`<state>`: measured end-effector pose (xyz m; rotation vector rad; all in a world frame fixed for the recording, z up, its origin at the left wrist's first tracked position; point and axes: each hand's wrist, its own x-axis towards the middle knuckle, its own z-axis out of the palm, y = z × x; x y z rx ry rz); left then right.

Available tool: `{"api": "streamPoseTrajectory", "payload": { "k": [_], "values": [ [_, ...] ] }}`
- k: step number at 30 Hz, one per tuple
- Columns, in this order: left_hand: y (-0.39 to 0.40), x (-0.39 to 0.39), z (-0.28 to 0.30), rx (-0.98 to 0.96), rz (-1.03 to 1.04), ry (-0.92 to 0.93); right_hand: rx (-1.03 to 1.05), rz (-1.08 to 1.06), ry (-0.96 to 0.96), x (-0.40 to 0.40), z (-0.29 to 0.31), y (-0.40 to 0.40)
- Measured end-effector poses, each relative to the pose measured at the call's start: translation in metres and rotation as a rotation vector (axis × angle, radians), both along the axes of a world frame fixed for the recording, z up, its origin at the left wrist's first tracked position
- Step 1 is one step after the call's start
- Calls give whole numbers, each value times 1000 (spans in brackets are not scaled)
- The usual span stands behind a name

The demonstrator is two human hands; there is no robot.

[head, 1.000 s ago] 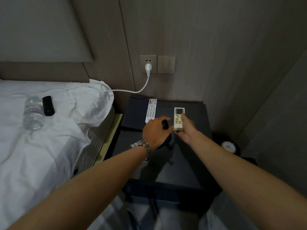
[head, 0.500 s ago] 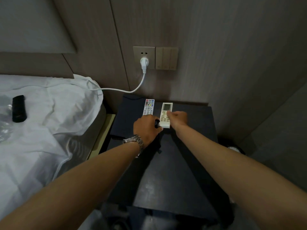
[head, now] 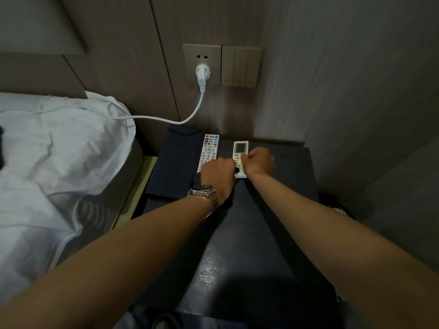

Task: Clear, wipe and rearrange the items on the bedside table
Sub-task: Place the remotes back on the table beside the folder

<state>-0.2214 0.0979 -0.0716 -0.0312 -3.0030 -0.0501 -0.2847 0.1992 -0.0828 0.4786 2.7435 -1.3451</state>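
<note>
Right now both of your hands are reaching to the far end of the dark bedside table (head: 249,233), close to the wall. Your right hand (head: 260,161) is curled around the right edge of the white air-conditioner remote (head: 240,150), fingers closed on it, with the remote lying flat on the tabletop, its small screen toward the wall. Your left hand (head: 218,174), the one with the metal wristwatch (head: 204,193), sits just beside it, knuckles up and fingers folded around a small black object (head: 236,171) of which only a sliver shows at the fingertips; you cannot tell what it is. That hand touches the lower left corner of the air-conditioner remote and covers the near end of the TV remote (head: 209,151), a white one with coloured buttons at its far end. The TV remote lies just to the left of the other, the two roughly parallel with a narrow gap between them, and it rests partly on a dark folder (head: 175,167) that lies along the table's left side. On the wall above, a white plug (head: 202,73) sits in the socket (head: 202,55) next to a switch panel (head: 241,66), and its white cable (head: 152,118) runs left over the white pillow (head: 71,148) on the bed.
</note>
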Motion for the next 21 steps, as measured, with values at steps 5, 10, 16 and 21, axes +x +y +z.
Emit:
{"api": "streamPoseTrajectory", "payload": {
  "k": [5, 10, 16, 21],
  "values": [
    [0, -2, -7, 28, 4, 20, 24, -5, 19, -1, -1, 7],
    [3, -6, -13, 45, 13, 36, -6, -38, 4, -5, -3, 7],
    [1, -3, -11, 81, 22, 50, -33, -100, -18, -2, 0, 10],
    [-1, 13, 1, 148, 49, 80, -11, -154, 52, 13, 12, 16]
  ]
}}
